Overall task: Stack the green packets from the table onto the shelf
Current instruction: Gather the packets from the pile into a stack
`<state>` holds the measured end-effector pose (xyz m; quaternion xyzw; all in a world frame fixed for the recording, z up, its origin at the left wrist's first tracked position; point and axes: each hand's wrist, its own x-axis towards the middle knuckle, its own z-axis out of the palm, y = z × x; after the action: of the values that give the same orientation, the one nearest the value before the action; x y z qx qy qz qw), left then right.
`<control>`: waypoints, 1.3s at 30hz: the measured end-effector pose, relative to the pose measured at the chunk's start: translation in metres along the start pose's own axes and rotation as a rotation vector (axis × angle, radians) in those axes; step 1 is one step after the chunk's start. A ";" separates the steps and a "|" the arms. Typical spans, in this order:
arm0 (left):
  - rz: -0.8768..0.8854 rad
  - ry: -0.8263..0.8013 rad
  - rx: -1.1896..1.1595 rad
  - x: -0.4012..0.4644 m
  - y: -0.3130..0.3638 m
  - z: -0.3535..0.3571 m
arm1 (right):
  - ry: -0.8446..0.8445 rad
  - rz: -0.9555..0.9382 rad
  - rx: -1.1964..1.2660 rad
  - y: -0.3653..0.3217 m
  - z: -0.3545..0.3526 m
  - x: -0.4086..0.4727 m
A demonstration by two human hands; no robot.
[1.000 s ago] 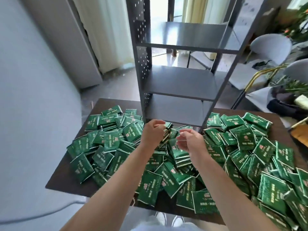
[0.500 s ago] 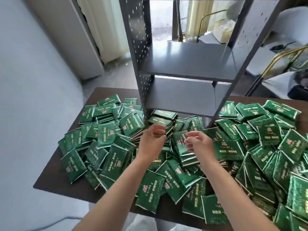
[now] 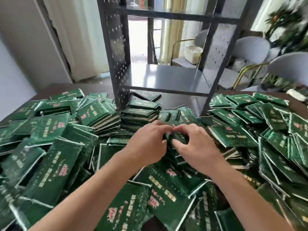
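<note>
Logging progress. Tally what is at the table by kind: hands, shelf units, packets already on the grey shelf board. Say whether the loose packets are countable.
Hands: 2, left hand and right hand
Shelf unit: 1
Packets on its grey board: 0
Total: 3
Loose green packets on the table: an overlapping heap, too many to count.

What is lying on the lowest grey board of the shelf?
The lowest board of the shelf looks bare: no green packets on it. The side panels cover its edges. Both hands, left hand and right hand, are at the pile.
</note>
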<state>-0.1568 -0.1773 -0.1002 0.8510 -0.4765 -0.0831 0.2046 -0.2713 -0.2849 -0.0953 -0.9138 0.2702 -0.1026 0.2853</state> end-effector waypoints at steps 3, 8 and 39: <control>0.029 0.083 0.090 -0.016 0.004 0.002 | 0.075 -0.033 0.084 -0.002 -0.001 -0.017; 0.021 0.139 0.103 -0.037 0.009 -0.005 | 0.226 -0.042 0.186 -0.008 -0.011 -0.036; 0.114 -0.211 0.082 -0.053 0.009 -0.030 | 0.180 0.014 0.077 -0.016 0.002 -0.049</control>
<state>-0.1821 -0.1290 -0.0723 0.8167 -0.5461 -0.1407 0.1227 -0.3044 -0.2463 -0.0893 -0.8874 0.2970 -0.1925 0.2955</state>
